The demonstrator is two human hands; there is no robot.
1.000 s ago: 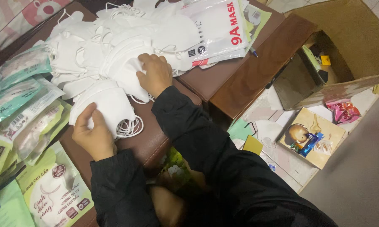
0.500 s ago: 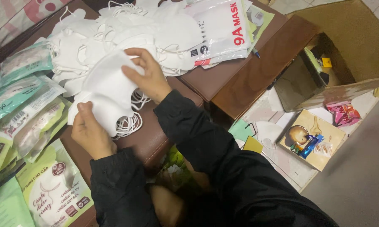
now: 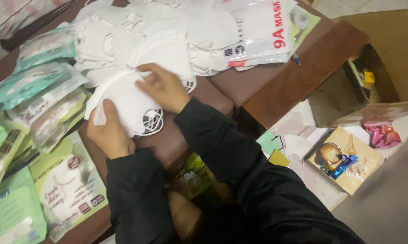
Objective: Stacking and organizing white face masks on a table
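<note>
Left hand (image 3: 108, 131) and right hand (image 3: 163, 86) are gripping a soft white folded mask (image 3: 124, 101); glossy green pouches (image 3: 68, 180) are lying left.

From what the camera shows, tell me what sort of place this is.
Probably a home or small packing spot: loose white masks heaped on brown padded seats, sealed packets alongside, an open cardboard box on the floor.
</note>
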